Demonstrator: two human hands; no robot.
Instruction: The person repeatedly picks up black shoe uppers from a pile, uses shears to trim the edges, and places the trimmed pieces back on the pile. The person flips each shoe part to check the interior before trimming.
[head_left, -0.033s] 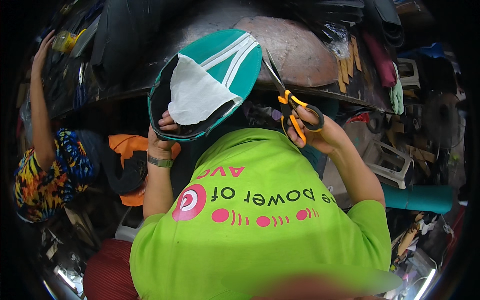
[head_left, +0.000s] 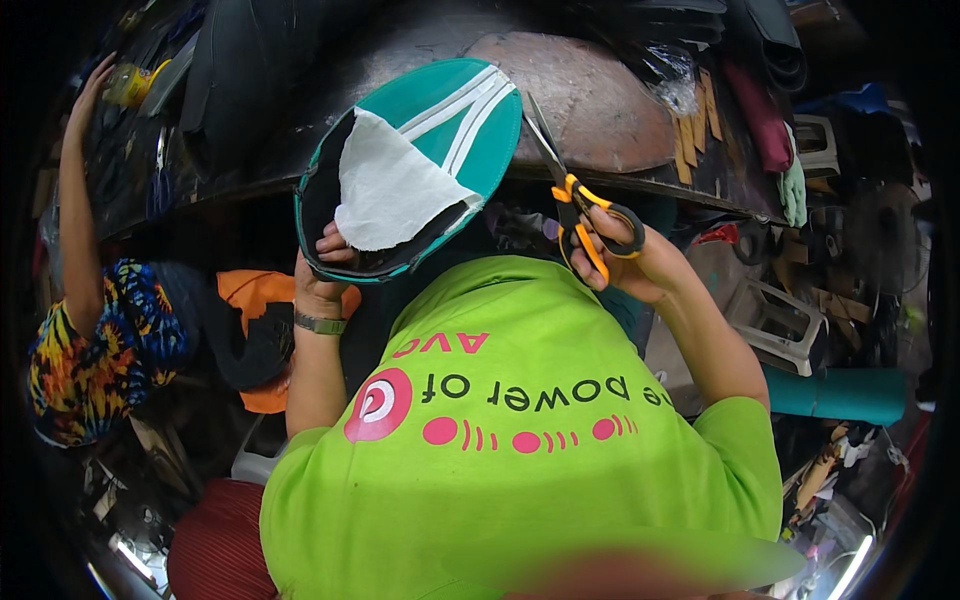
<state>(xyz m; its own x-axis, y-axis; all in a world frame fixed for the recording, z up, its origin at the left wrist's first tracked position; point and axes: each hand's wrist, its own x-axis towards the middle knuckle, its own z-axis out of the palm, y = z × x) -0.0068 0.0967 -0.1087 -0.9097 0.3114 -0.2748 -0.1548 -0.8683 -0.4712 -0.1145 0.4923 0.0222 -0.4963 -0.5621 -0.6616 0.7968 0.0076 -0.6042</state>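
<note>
Teal piece (head_left: 428, 146) partly hides the left hand (head_left: 317, 288) gripping it; right hand (head_left: 645, 262) clasps scissors (head_left: 566, 190).

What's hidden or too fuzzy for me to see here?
All in the head view:
- Left hand: partly hidden by the green piece.
- Scissors: handles partly covered by the right hand.
- Table: far side cut off by the upper edge.
- Patch at the lower edge: too blurred to name.
</note>
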